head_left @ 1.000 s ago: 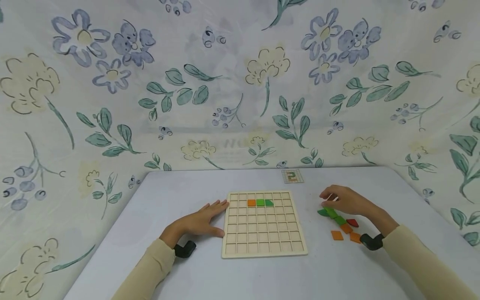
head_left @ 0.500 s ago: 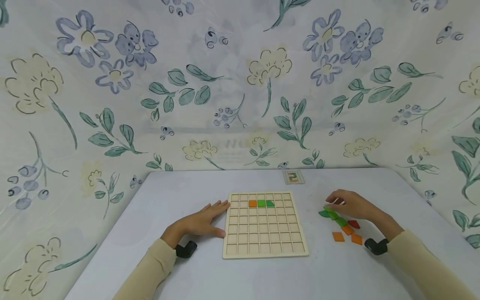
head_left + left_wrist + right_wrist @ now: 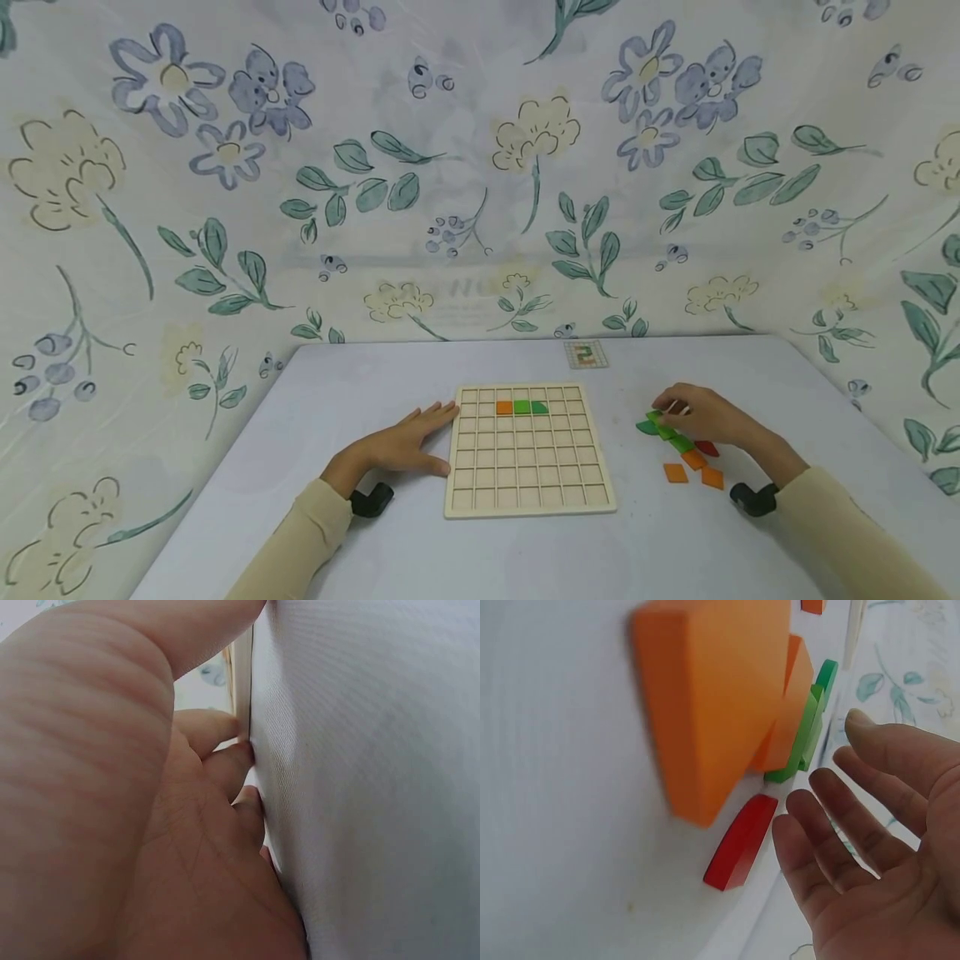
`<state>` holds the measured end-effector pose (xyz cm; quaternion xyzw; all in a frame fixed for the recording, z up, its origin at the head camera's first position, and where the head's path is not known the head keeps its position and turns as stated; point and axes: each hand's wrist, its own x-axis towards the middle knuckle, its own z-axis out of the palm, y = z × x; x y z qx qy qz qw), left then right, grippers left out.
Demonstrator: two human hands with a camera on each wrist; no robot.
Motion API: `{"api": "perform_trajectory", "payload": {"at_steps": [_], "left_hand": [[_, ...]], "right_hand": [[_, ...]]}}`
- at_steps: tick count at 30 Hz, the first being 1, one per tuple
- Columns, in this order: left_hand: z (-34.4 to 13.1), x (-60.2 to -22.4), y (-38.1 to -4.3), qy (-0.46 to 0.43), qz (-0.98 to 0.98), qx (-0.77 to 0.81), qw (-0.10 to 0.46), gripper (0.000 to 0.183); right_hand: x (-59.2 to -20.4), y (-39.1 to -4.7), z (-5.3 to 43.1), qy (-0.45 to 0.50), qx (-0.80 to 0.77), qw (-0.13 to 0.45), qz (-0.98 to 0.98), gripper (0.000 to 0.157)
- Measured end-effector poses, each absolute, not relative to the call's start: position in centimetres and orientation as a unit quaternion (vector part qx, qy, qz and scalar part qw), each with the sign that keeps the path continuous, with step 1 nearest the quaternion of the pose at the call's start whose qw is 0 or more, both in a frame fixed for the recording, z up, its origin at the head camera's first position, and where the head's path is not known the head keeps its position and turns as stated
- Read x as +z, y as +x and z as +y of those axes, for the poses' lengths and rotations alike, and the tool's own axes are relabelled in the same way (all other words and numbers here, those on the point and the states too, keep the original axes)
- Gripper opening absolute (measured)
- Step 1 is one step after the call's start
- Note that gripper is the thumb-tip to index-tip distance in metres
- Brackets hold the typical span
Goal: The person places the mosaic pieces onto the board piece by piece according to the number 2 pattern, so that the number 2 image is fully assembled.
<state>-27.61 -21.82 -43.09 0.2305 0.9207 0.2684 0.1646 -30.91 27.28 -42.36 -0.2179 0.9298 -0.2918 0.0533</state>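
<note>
My left hand [image 3: 395, 442] lies spread on the table, its fingertips and thumb touching the left edge of a wooden grid board [image 3: 528, 481]. In the left wrist view the palm [image 3: 202, 862] faces the white tabletop. On the board, an orange square tile [image 3: 504, 407], a light green tile [image 3: 521, 407] and a dark green round-edged tile [image 3: 539, 407] sit in a row. My right hand [image 3: 701, 412] hovers with loosely bent fingers over light green tiles [image 3: 681, 443]. The right wrist view shows thumb and fingers apart, nothing between them.
Near the right hand lie several orange tiles [image 3: 676, 473], a red tile [image 3: 707, 448] and a dark green tile [image 3: 646, 428]. A small pattern card [image 3: 586, 354] lies at the table's back edge. A floral cloth [image 3: 450, 208] hangs behind.
My right hand has shifted slightly right and lowered toward the light green tiles. The left hand stays at the board's edge, and the tiles on the board are unchanged.
</note>
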Motion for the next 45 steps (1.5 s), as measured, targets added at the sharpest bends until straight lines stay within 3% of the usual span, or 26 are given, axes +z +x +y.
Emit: {"api": "perform_trajectory", "payload": {"at_steps": [45], "left_hand": [[-21.89,-43.10,-27.54,0.239,0.922,0.260,0.159,0.103]], "right_hand": [[-42.87,-31.68,26.95,-0.256,-0.226,0.014,0.940,0.015]]}}
